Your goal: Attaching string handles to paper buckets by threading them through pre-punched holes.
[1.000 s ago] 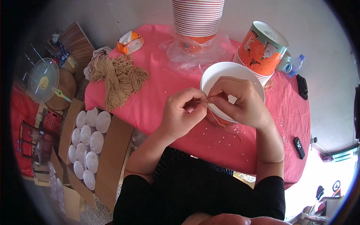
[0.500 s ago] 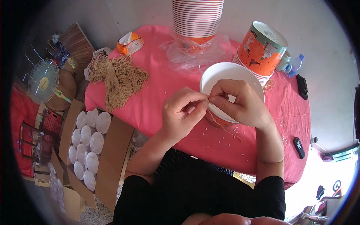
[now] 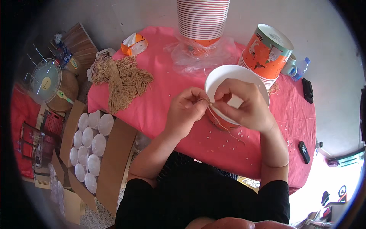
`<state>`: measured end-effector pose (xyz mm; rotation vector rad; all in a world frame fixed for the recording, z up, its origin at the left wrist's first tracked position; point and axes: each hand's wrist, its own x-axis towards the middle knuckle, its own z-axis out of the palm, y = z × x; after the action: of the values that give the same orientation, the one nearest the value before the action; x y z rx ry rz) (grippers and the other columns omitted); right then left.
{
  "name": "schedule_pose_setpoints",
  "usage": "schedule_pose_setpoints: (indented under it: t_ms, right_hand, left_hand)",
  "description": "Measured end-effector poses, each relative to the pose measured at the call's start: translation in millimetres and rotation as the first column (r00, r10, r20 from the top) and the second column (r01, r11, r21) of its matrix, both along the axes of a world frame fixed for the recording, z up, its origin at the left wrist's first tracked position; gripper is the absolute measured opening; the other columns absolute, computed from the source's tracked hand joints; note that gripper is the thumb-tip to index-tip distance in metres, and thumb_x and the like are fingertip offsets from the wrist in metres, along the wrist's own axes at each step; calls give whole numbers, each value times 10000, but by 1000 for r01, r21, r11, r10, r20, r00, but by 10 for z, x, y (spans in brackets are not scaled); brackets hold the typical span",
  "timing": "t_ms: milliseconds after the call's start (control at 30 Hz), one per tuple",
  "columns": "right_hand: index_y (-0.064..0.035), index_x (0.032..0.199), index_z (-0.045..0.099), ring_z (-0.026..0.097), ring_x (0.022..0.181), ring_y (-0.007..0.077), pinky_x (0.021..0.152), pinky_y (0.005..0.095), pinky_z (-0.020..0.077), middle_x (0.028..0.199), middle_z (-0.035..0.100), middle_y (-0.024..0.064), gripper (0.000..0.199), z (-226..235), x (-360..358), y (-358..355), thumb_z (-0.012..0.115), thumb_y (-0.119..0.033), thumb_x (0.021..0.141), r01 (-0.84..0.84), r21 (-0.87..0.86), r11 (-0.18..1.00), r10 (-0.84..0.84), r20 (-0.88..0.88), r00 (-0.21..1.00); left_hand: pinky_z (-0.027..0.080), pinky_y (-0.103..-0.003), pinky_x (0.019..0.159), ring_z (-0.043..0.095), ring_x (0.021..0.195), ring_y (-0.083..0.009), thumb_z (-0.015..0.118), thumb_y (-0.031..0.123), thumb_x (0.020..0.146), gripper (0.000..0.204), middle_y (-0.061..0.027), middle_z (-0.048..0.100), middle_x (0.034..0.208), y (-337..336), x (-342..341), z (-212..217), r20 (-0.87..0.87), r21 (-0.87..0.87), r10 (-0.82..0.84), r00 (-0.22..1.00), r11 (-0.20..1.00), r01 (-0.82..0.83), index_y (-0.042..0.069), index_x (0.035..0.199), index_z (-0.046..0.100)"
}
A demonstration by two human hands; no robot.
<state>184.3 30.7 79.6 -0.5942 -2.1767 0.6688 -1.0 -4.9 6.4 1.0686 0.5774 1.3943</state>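
Observation:
My left hand (image 3: pixel 187 110) is closed in a pinch on a thin tan string (image 3: pixel 225 129), whose tail hangs down over the red cloth. Close against it, my right hand (image 3: pixel 244 102) pinches the string too, thumb and forefinger meeting near the left fingertips. The bit between the fingertips is too small to make out. Beneath my hands stands a paper bucket (image 3: pixel 221 72), white inside and orange outside, partly covered by the right hand. Small white bits (image 3: pixel 225 144) lie scattered on the cloth in front of it.
A bundle of tan strings (image 3: pixel 124 80) lies at the table's left, near an orange-white packet (image 3: pixel 134 44). Tall stacked buckets (image 3: pixel 203 19) and an upturned orange bucket (image 3: pixel 267 51) stand behind. A remote (image 3: pixel 304 152) lies at right; a carton of clear cups (image 3: pixel 110 164) sits at left.
The left fingers have curled in more, and the right thumb and forefinger have shifted slightly at the string. The string's tail still hangs over the cloth.

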Motion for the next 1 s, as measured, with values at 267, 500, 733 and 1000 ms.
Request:
schedule_pose_setpoints:
  t_ms: [267, 500, 733, 1000]
  right_hand:
    - [-32, 912, 648, 641, 783, 313, 682, 410, 517, 847, 642, 111, 232, -67, -62, 14, 730, -28, 695, -29, 387, 922, 14, 41, 999]
    - [-27, 873, 657, 642, 783, 306, 676, 405, 519, 859, 644, 121, 208, -90, -54, 52, 742, -40, 683, -10, 492, 871, -13, 44, 999]
    - [-29, 871, 658, 646, 710, 298, 627, 388, 514, 793, 644, 112, 185, -85, -42, 19, 731, -22, 702, 6, 342, 940, -1, -15, 1000]
    - [-19, 828, 629, 638, 656, 282, 582, 383, 498, 737, 627, 110, 109, -88, -55, 14, 689, -20, 737, 35, 234, 972, -40, 15, 999]
  left_hand:
    - [260, -185, 451, 391, 546, -17, 561, 8, 903, 96, 22, 538, 769, 18, 9, 17, 137, -100, -59, 989, 992, 73, 46, 990, 573]
    - [267, -175, 432, 389, 517, -27, 588, 73, 915, 59, 13, 529, 729, 43, -55, 13, 250, -174, -196, 948, 954, 243, 60, 973, 579]
    - [265, -177, 426, 384, 509, -29, 578, 86, 931, 55, 10, 527, 708, 37, -49, 29, 265, -232, -161, 951, 947, 224, 55, 976, 585]
    - [297, -179, 456, 417, 550, -21, 590, 46, 931, 57, 10, 548, 745, 1, 25, 13, 128, -97, -87, 988, 990, 100, 31, 984, 578]
